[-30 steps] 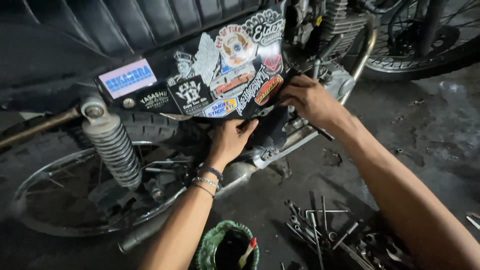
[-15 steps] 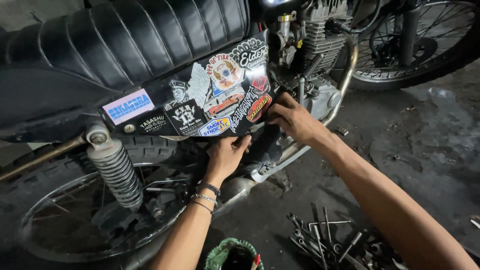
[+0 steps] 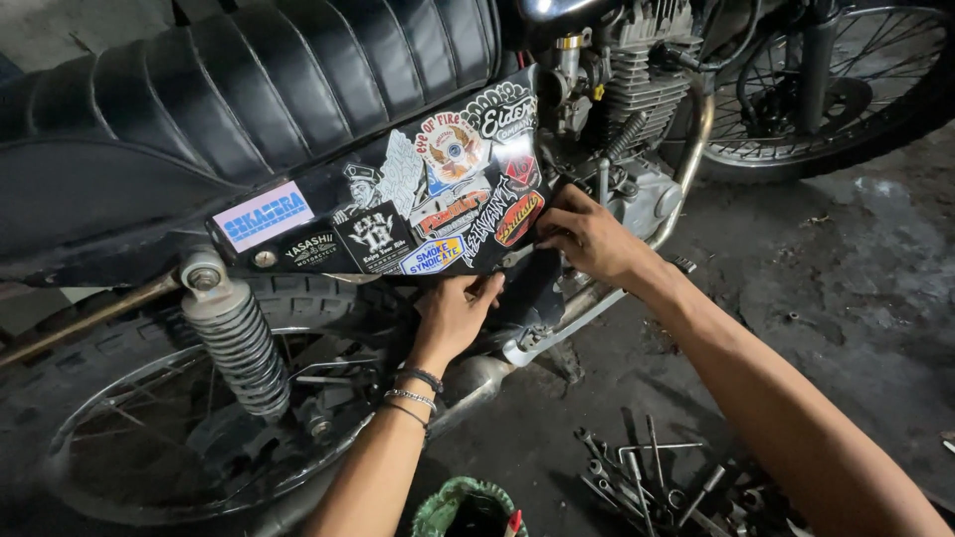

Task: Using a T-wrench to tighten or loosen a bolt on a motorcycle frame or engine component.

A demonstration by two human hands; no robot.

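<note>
I am looking down at a black motorcycle side cover, which is full of coloured stickers and is sitting under the black ribbed seat, a little toward 11 o'clock from the middle of the view. My left hand is reaching up from 6 o'clock and is pressing its fingers against the lower edge of the cover; the fingers are curled on the edge, but I cannot tell if they are really gripping it or only pushing. My right hand is coming in from 4 o'clock and is holding the front corner of the same cover, with the fingers bent around its edge, just beside the engine at 1 o'clock. The two hands are near each other but apart.

At 9 o'clock from the left hand, the chrome shock absorber spring is standing tilted in front of the rear wheel. At 5 o'clock on the dirty floor, a pile of metal tools is lying. At 6 o'clock, a green container is showing only partly.
</note>
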